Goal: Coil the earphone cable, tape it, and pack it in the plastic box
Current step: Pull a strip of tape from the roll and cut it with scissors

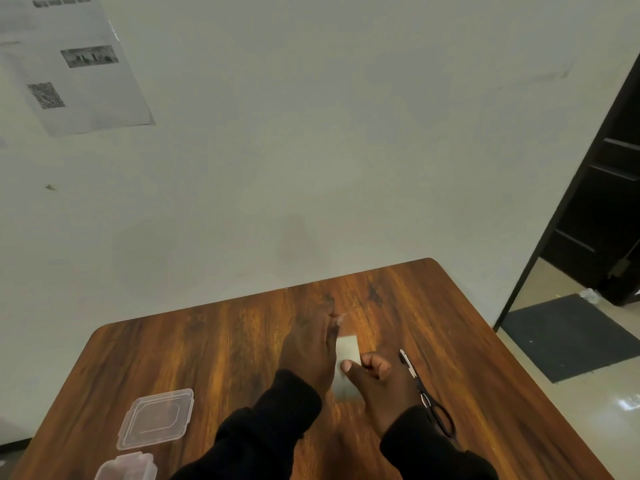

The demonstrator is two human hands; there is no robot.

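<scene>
A pale flat rectangular packet (347,348) lies on the wooden table (214,358) between my hands. My left hand (308,351) lies flat with its fingers stretched out, covering the packet's left edge. My right hand (372,379) has its fingers curled, with the thumb pressed on the packet's middle. A clear plastic lid (156,418) rests at the near left. The clear plastic box (126,466) sits just below the lid at the frame's bottom edge. No earphone cable or tape shows.
Black-handled scissors (427,396) lie shut on the table, just right of my right hand. The table's far edge meets a pale wall (311,150). A doorway and a dark floor mat (568,337) are off the table's right side.
</scene>
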